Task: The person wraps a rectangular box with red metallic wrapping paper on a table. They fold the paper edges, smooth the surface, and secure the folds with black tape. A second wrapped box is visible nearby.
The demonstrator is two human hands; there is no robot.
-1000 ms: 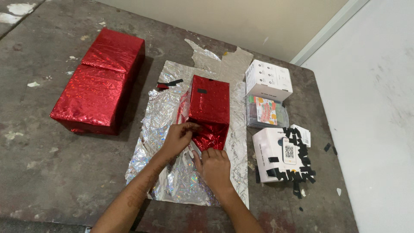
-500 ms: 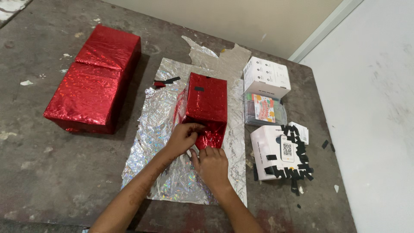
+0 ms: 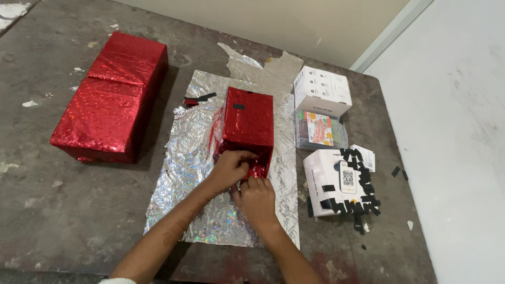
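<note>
A small box wrapped in shiny red foil (image 3: 248,123) lies on a crinkled silver holographic sheet (image 3: 194,152) in the middle of the table. My left hand (image 3: 230,169) pinches the loose red foil at the box's near end. Close beside it, my right hand (image 3: 255,199) presses its fingertips on the same foil flap from below. A short strip of black tape (image 3: 239,107) sits on top of the box.
A large red-wrapped package (image 3: 110,97) lies at the left. At the right stand a white box (image 3: 322,90), a clear plastic case (image 3: 320,132) and a white box covered with black tape strips (image 3: 342,181). The table edge (image 3: 405,173) runs along the right.
Both hands have moved closer together at the box's near end, and the left hand's fingers have closed further over the red foil flap. The view has shifted slightly.
</note>
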